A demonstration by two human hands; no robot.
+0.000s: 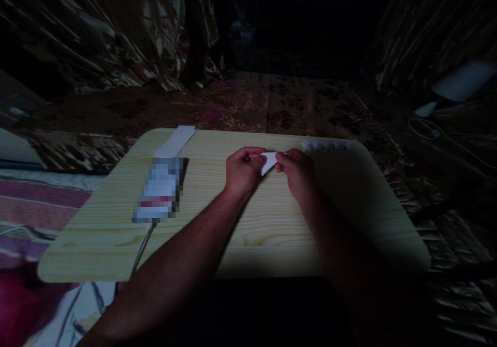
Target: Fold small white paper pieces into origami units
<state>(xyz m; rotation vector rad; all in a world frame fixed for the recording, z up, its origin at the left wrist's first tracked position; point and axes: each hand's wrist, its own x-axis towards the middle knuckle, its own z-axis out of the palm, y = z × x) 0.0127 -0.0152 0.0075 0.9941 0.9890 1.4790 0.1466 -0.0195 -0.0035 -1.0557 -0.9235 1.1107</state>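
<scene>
Both of my hands meet over the middle of a light wooden table. My left hand is closed, with its fingers pinching one side of a small white folded piece of paper. My right hand is also closed and pinches the paper's other side. The paper is held just above the tabletop between the two hands.
A blurred-out phone with a cable lies on the table's left part, and a white paper strip lies behind it. A row of small white pieces sits at the far right edge. Patterned fabric and dark surroundings ring the table.
</scene>
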